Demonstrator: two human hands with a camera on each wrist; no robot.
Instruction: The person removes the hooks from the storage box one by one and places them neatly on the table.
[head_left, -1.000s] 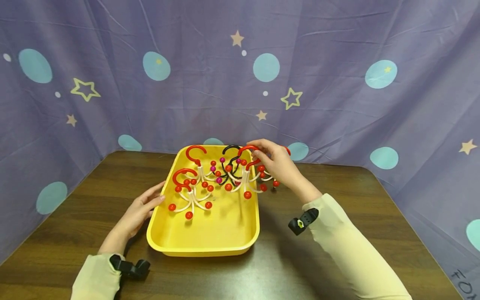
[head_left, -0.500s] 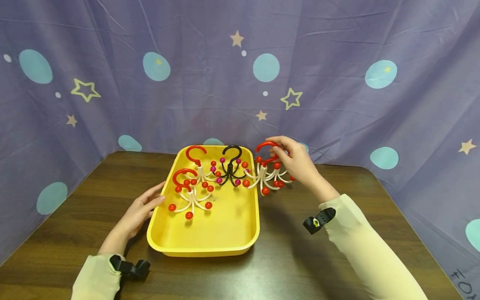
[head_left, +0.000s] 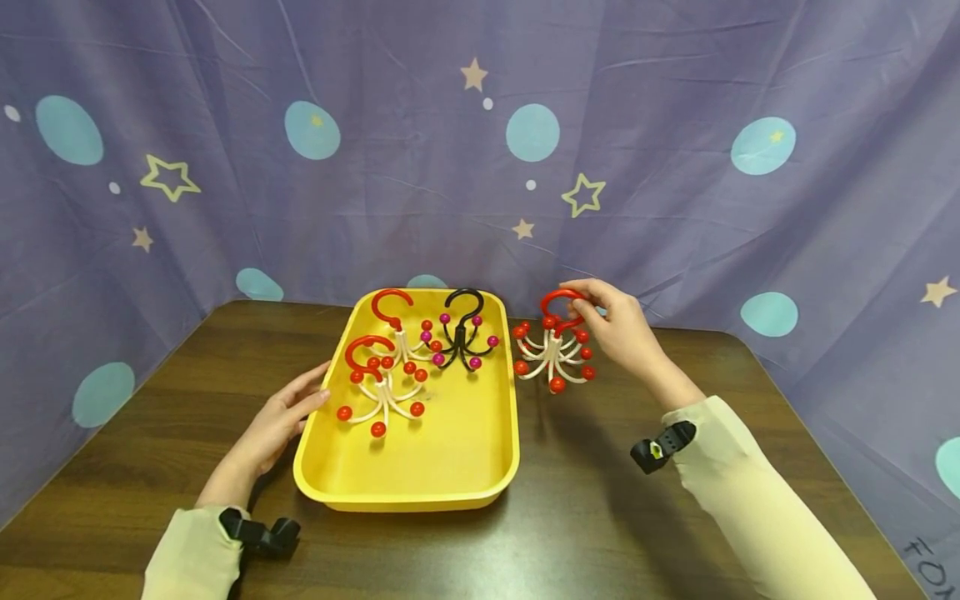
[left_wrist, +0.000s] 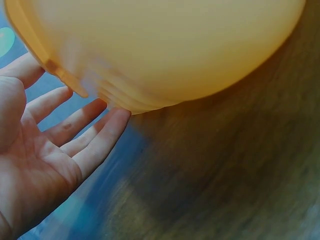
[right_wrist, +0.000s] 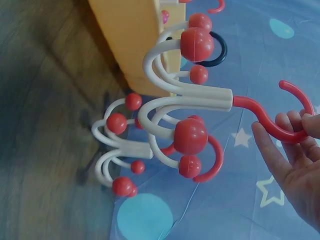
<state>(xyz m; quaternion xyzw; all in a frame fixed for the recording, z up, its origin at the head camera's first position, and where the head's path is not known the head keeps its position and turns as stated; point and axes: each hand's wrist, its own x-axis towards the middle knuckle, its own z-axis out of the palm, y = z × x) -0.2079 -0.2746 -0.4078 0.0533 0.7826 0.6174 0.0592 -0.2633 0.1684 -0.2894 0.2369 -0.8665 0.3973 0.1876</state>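
Letters "FO" on curtain, right hand pinching red hook

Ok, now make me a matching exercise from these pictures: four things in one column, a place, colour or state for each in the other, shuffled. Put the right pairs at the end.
Things:
1. Black hanger
2. Left hand
3. Tray
4. Right hand

Places, colours and states:
A. Holds a red hook
B. Yellow, resting on the table
C. Tipped with pink balls
D. Touches the tray's side

Right pairs:
1-C
2-D
3-B
4-A
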